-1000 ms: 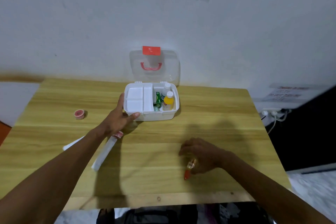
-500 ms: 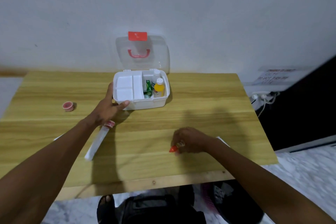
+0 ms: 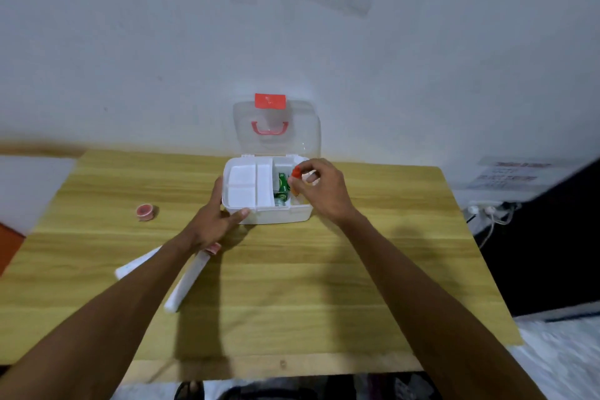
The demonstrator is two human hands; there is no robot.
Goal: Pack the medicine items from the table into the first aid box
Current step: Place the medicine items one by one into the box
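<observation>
The white first aid box (image 3: 269, 216) stands open at the table's back middle, its clear lid (image 3: 276, 130) up against the wall. My left hand (image 3: 216, 217) grips the box's front left corner. Over the box's right compartment, my right hand (image 3: 319, 191) pinches a small bottle with an orange-red cap (image 3: 295, 176). A green packet (image 3: 282, 187) lies inside that compartment; my right hand hides the other contents. On the table lie a white tube (image 3: 186, 282) with a reddish end, another white item (image 3: 136, 265) partly under my left arm, and a pink tape roll (image 3: 146, 212).
The wooden table (image 3: 324, 286) ends at a front edge near me and a right edge beside a dark cabinet (image 3: 552, 253). A power strip with cables (image 3: 490, 209) hangs at the right. A white insert tray (image 3: 248, 187) fills the box's left part.
My right hand lifted the orange-capped bottle from the table's front and carried it up to the box's right compartment. My left hand stayed on the box.
</observation>
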